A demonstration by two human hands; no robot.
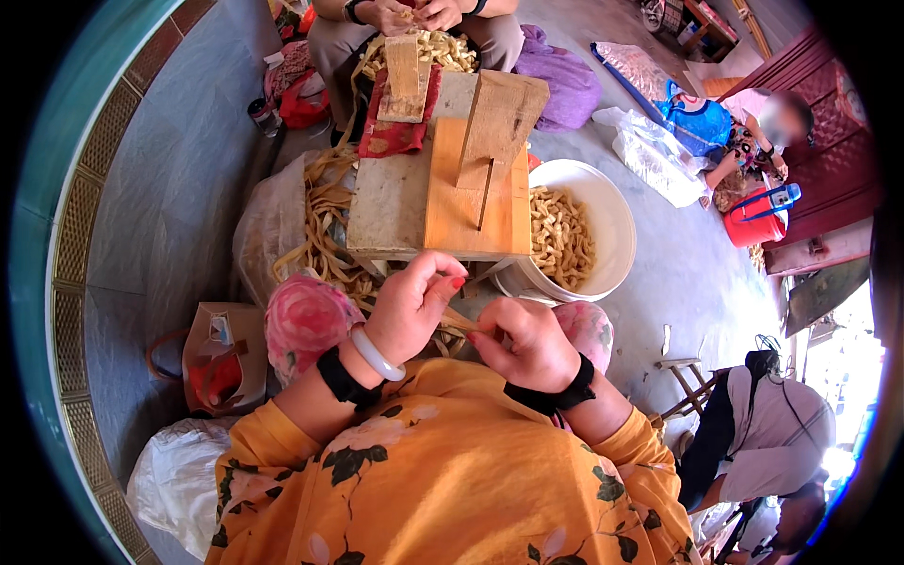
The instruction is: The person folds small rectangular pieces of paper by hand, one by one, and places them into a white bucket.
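My left hand [411, 303] is raised over my lap, just in front of the low table. Its thumb and forefinger are pressed together, and I cannot make out what is between them. To its right my right hand [529, 341] is closed, pinching a flat tan strip [456, 322] that runs leftward between the hands. Beyond them, a wooden block stand [499, 122] with a narrow slot rises from an orange-brown board [444, 218] on the table. A white bucket [617, 221] at the table's right holds many short knotted tan pieces [562, 235].
More tan strips [325, 217] hang from a plastic bag left of the table. Across it, a person's hands [414, 14] work above a heap of tan pieces [443, 49]. A paper bag [221, 353] stands at left. Other people sit at right, near a red bucket [753, 221].
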